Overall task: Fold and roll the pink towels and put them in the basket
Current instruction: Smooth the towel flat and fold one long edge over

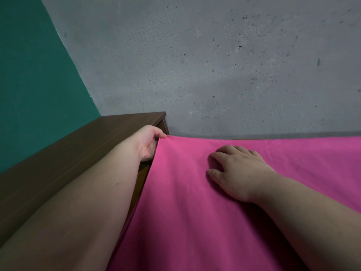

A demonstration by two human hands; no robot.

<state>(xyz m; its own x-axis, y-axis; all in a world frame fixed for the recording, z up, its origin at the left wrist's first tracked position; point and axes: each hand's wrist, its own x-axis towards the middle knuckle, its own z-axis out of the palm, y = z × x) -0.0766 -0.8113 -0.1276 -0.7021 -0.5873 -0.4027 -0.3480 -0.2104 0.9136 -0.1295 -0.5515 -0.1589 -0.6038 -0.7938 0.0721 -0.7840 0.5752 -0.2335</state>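
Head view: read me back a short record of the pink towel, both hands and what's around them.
towel: pink cloth towel, spread out
left hand: left hand pinches the towel's far left corner
right hand: right hand rests palm down on the towel, fingers bent
left side: brown wooden shelf beside the towel
background: grey concrete wall, teal wall at left
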